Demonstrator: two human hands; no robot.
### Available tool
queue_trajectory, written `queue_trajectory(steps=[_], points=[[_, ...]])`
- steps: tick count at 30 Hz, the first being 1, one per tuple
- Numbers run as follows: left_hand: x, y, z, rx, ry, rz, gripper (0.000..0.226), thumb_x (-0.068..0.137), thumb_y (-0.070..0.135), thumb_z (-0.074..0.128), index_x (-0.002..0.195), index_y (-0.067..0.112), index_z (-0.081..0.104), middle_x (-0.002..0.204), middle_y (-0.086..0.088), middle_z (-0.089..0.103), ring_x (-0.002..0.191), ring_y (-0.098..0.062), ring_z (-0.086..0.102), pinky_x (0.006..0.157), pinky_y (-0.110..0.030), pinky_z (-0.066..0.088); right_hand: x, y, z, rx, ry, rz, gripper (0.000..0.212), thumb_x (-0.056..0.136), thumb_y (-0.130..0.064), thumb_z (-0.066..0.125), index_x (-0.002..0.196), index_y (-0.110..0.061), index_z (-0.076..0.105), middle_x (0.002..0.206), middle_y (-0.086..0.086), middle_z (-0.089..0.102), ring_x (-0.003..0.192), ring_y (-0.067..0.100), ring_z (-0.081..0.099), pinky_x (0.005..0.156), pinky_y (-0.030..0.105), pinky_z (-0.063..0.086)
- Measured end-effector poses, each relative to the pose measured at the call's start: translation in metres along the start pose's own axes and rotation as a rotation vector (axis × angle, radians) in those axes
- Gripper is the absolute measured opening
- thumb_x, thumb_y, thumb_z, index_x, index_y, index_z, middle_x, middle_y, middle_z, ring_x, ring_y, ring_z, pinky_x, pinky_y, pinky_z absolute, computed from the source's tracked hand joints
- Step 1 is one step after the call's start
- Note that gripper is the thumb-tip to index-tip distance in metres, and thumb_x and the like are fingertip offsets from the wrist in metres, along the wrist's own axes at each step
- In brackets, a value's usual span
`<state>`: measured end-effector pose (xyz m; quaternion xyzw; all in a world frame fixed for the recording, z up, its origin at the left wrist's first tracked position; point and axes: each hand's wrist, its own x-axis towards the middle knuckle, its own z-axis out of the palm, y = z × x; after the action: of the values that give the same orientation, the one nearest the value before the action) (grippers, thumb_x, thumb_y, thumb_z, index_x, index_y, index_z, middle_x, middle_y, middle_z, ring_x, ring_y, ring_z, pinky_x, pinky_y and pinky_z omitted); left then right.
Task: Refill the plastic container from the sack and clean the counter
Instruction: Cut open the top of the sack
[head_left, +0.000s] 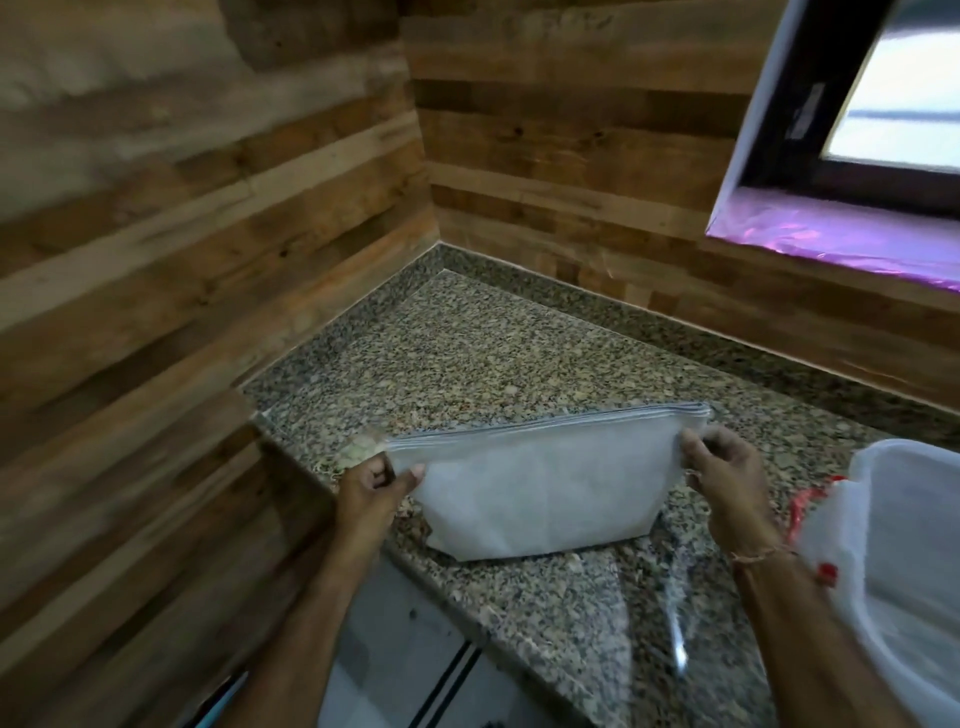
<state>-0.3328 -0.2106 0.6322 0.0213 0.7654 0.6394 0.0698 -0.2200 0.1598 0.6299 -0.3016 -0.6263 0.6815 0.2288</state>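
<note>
A white woven sack (540, 488), folded flat into a wide rectangle, stands on its lower edge on the speckled granite counter (467, 353). My left hand (371, 493) pinches its upper left corner. My right hand (727, 478) pinches its upper right corner. The sack's folded top edge stretches between both hands. At the right edge sits a translucent plastic container (904, 561), only partly in view, with red markings on its near side.
Wood-plank walls meet at the corner behind the counter. A window with a purple-lined sill (841, 234) lies at the upper right. Below the counter's front edge are grey cabinet fronts (405, 665). A few pale crumbs (358, 447) lie near the left hand.
</note>
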Motion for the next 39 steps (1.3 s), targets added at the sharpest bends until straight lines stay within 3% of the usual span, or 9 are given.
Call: queue_trajectory(steps=[3, 7, 10, 16, 22, 30, 34, 36, 39], points=[[0.004, -0.017, 0.000, 0.032, 0.054, -0.025, 0.043, 0.075, 0.053, 0.086, 0.091, 0.020, 0.064, 0.090, -0.003, 0.064, 0.086, -0.021, 0.060, 0.082, -0.041, 0.048, 0.003, 0.005, 0.002, -0.001, 0.037, -0.002, 0.020, 0.101, -0.012, 0.061, 0.082, -0.016, 0.065, 0.083, 0.002, 0.061, 0.071, 0.010, 0.053, 0.059, 0.022, 0.043], [0.000, -0.017, 0.009, 0.023, 0.038, -0.028, 0.024, 0.088, 0.027, 0.081, 0.098, 0.006, 0.076, 0.098, -0.010, 0.080, 0.094, -0.025, 0.075, 0.081, -0.038, 0.057, 0.001, 0.004, -0.002, -0.039, -0.002, 0.054, 0.021, 0.100, -0.018, 0.065, 0.079, -0.019, 0.063, 0.092, 0.000, 0.061, 0.076, 0.014, 0.054, 0.062, 0.028, 0.042], [-0.002, -0.029, 0.013, 0.055, 0.049, -0.017, 0.056, 0.078, 0.049, 0.084, 0.097, -0.002, 0.075, 0.093, -0.022, 0.077, 0.086, -0.029, 0.074, 0.075, -0.039, 0.055, -0.003, 0.010, -0.006, -0.120, -0.133, 0.103, 0.017, 0.100, -0.021, 0.065, 0.096, -0.004, 0.066, 0.080, 0.002, 0.053, 0.062, 0.012, 0.045, 0.047, 0.021, 0.040], [0.002, -0.035, 0.021, 0.025, 0.104, -0.004, 0.014, 0.094, 0.021, 0.075, 0.100, 0.009, 0.079, 0.095, -0.005, 0.081, 0.091, -0.026, 0.076, 0.080, -0.040, 0.059, -0.008, 0.008, -0.006, -0.167, -0.062, 0.088, 0.030, 0.101, -0.013, 0.062, 0.072, -0.012, 0.060, 0.049, -0.009, 0.045, 0.045, 0.011, 0.034, 0.035, 0.016, 0.027], [0.001, -0.027, 0.024, 0.041, 0.139, -0.024, 0.016, 0.098, 0.016, 0.068, 0.102, 0.001, 0.074, 0.073, -0.003, 0.066, 0.059, -0.012, 0.057, 0.046, -0.013, 0.043, -0.010, 0.013, -0.009, -0.044, -0.054, 0.208, 0.021, 0.104, -0.018, 0.057, 0.084, -0.010, 0.060, 0.059, -0.001, 0.048, 0.045, 0.010, 0.043, 0.038, 0.019, 0.034], [-0.013, -0.011, 0.013, 0.028, 0.048, -0.010, 0.017, 0.101, 0.013, 0.063, 0.095, 0.002, 0.074, 0.053, 0.012, 0.058, 0.043, -0.003, 0.042, 0.043, -0.017, 0.031, -0.007, 0.025, -0.009, 0.245, -0.157, 0.383, 0.023, 0.110, -0.025, 0.043, 0.116, -0.004, 0.053, 0.102, 0.020, 0.078, 0.077, 0.023, 0.080, 0.064, 0.032, 0.066], [-0.017, -0.004, 0.006, -0.173, -0.059, -0.186, 0.029, 0.106, 0.021, 0.055, 0.104, -0.002, 0.072, 0.089, -0.015, 0.076, 0.047, -0.015, 0.056, 0.045, -0.023, 0.050, -0.002, 0.024, -0.010, 0.327, -0.062, 0.499, 0.053, 0.103, -0.061, 0.038, 0.109, -0.013, 0.060, 0.084, 0.018, 0.079, 0.077, 0.023, 0.078, 0.061, 0.037, 0.066], [-0.018, 0.000, 0.004, -0.326, -0.077, -0.316, 0.047, 0.110, 0.043, 0.039, 0.113, 0.005, 0.067, 0.100, -0.018, 0.079, 0.059, -0.016, 0.073, 0.054, -0.026, 0.061, 0.000, 0.020, -0.009, 0.378, -0.045, 0.521, 0.045, 0.101, -0.055, 0.050, 0.083, -0.018, 0.068, 0.060, 0.003, 0.073, 0.054, 0.016, 0.072, 0.046, 0.029, 0.060], [-0.010, 0.004, 0.004, -0.440, -0.054, -0.459, 0.038, 0.107, 0.034, 0.048, 0.114, 0.001, 0.067, 0.095, -0.020, 0.079, 0.066, -0.018, 0.076, 0.054, -0.024, 0.062, -0.004, 0.006, -0.002, 0.397, -0.096, 0.521, 0.039, 0.050, -0.051, 0.098, 0.067, -0.020, 0.081, 0.060, 0.000, 0.067, 0.051, 0.018, 0.063, 0.044, 0.029, 0.058]])
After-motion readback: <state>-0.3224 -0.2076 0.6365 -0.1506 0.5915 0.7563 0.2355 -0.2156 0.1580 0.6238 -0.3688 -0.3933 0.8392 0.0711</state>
